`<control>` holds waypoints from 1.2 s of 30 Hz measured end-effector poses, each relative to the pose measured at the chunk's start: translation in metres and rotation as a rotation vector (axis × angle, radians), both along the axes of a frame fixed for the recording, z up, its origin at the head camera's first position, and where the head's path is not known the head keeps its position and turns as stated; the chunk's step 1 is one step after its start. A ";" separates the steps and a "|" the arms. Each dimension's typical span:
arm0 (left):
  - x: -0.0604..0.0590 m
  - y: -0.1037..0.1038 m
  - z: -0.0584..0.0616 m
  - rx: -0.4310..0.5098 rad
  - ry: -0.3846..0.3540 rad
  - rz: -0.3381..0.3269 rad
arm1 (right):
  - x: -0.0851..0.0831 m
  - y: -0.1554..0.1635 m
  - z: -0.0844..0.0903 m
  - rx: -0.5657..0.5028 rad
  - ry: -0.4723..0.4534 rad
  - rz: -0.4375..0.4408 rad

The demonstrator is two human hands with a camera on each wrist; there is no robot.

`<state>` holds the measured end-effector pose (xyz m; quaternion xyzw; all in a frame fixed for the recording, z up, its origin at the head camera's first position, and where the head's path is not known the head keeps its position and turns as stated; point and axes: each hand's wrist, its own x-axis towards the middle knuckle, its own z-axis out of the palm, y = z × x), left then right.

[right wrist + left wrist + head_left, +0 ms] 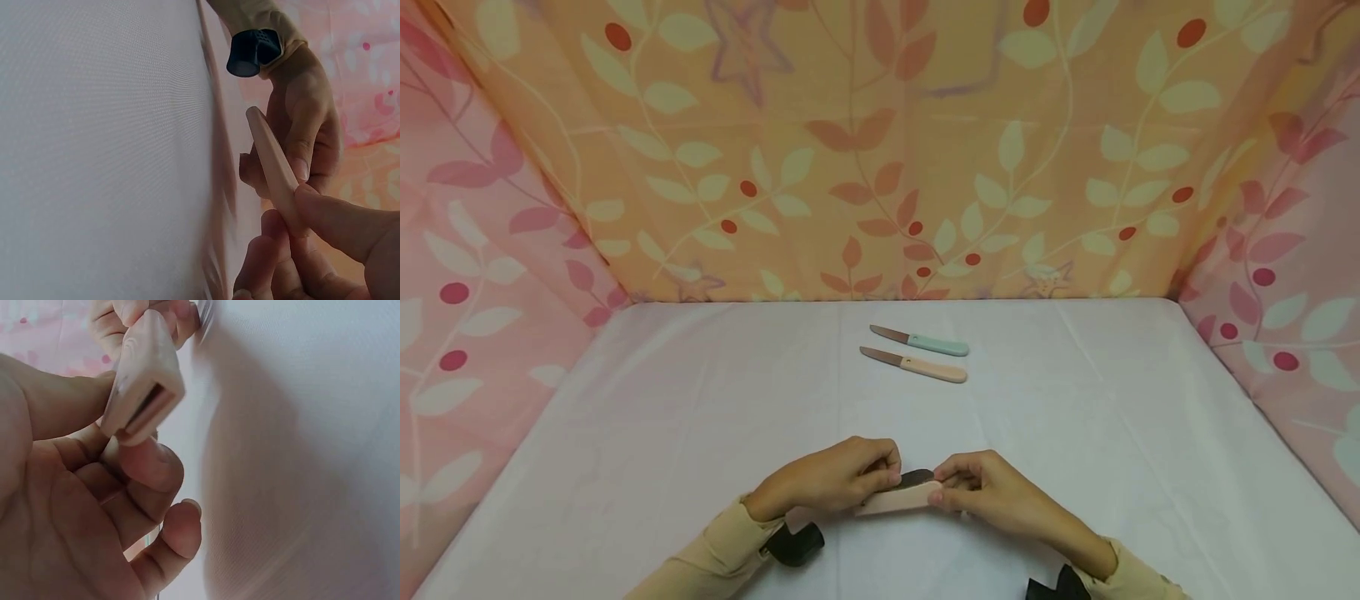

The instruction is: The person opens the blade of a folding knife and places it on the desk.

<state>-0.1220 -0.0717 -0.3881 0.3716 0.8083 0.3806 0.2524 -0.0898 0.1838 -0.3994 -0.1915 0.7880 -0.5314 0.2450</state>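
Observation:
A folding knife with a pale pink handle [901, 498] is held between both hands, low over the white cloth. Its dark blade [916, 478] shows along the handle's upper edge, mostly folded in. My left hand [848, 475] pinches the knife's left end between thumb and fingers. At the other end, my right hand [996, 493] grips with thumb and fingertips. The left wrist view shows the hollow slot in the end of the handle [147, 403]. From the right wrist, the handle [275, 159] appears edge-on, slanting between the two hands.
Farther back on the white cloth [715, 400] lie two opened folding knives side by side, one with a mint-green handle [938, 344] and one with a beige handle [934, 369]. Patterned fabric walls [850, 167] stand behind and at both sides.

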 end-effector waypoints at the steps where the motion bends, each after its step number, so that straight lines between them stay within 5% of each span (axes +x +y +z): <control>1: -0.001 -0.001 0.000 0.005 -0.005 0.009 | 0.000 0.000 0.000 -0.003 0.003 -0.001; 19: -0.006 -0.004 -0.003 0.078 0.014 0.132 | -0.005 0.002 -0.002 0.002 0.016 -0.048; 28: -0.007 -0.004 -0.004 0.110 -0.113 0.150 | -0.004 0.003 -0.002 0.010 0.030 -0.057; 36: -0.005 -0.001 -0.003 0.141 -0.103 0.157 | -0.003 0.000 0.000 -0.008 0.016 -0.030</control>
